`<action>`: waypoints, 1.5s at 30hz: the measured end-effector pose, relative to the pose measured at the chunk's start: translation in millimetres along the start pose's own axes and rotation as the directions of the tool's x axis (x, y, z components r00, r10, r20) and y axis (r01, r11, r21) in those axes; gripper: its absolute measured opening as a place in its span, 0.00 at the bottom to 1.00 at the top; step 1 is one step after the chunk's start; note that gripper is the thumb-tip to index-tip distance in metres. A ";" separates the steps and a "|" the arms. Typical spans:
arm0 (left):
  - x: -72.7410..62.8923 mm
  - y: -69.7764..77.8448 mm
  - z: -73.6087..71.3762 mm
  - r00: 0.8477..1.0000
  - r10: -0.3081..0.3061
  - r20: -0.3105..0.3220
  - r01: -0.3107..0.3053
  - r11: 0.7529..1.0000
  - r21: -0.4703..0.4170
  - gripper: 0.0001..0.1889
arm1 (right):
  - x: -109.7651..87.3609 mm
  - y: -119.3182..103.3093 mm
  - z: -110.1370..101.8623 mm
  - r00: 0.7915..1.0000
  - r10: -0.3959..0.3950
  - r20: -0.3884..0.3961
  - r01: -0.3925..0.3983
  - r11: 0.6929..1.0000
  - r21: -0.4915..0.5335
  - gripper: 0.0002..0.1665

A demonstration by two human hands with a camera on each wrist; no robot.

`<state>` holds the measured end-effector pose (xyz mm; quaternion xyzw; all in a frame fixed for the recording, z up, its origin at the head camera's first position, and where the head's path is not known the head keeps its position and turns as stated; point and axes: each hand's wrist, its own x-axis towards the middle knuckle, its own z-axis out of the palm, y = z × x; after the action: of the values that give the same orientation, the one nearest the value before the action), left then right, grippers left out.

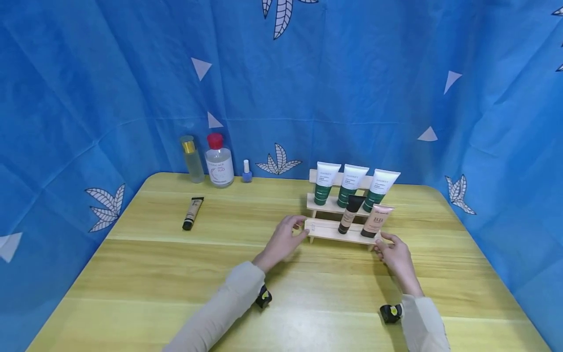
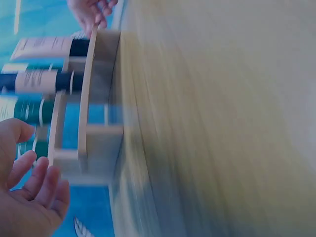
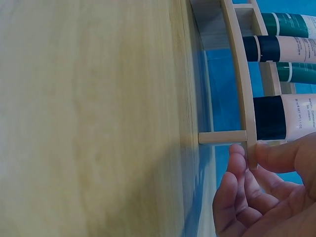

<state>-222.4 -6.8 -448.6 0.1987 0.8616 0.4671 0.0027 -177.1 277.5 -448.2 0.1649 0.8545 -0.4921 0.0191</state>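
Note:
A two-tier wooden display rack [image 1: 325, 230] stands toward the back right of the table. On its upper tier lean three white-and-green tubes [image 1: 349, 182]. The lower tier carries a slim black-capped tube [image 1: 349, 215] and a pink BB cream tube [image 1: 377, 221]. My left hand [image 1: 286, 239] is beside the rack's left end, its thumb and fingers apart and gently bent in the left wrist view. At the other end, my right hand [image 1: 396, 254] pinches the lower shelf's corner between thumb and fingers [image 3: 237, 153].
Left on the table lies a small beige tube [image 1: 192, 213]. Along the back edge stand a gold-collared bottle [image 1: 192, 161], a red-capped clear bottle [image 1: 219, 164] and a small blue nail polish bottle [image 1: 247, 173]. A blue curtain [image 1: 374, 73] hangs right behind the table.

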 end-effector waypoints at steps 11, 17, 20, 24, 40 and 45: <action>39.4 22.4 46.9 0.997 0.073 0.029 -0.072 0.997 -0.029 0.20 | -0.5 -0.2 -6.1 1.000 0.019 -0.012 -0.019 1.000 0.024 0.27; 52.6 32.8 62.8 0.996 0.042 0.072 -0.040 0.998 -0.038 0.24 | -0.9 0.1 -6.6 0.999 0.036 -0.011 -0.035 0.999 0.029 0.28; 55.1 38.2 69.1 0.996 0.030 0.083 -0.025 0.998 -0.055 0.24 | -0.7 0.9 -5.7 0.999 0.036 -0.007 -0.036 0.999 0.037 0.28; 54.4 42.2 75.8 0.997 0.003 0.082 0.001 0.998 -0.057 0.23 | -0.2 2.1 -3.2 0.999 0.041 0.001 -0.041 0.998 0.045 0.27; 33.1 33.5 76.6 0.998 0.058 0.010 -0.058 0.997 -0.060 0.21 | -2.7 1.1 -1.9 1.000 0.031 0.002 -0.031 0.999 0.043 0.28; 21.5 36.7 66.5 0.994 0.105 -0.040 -0.109 0.988 -0.114 0.20 | -1.8 -1.0 -1.6 1.000 0.022 -0.007 -0.021 0.999 0.037 0.27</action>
<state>-217.1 71.9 -452.6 0.2362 0.8211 0.5190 -0.0253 -175.5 278.0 -446.2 0.1762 0.8437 -0.5068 0.0182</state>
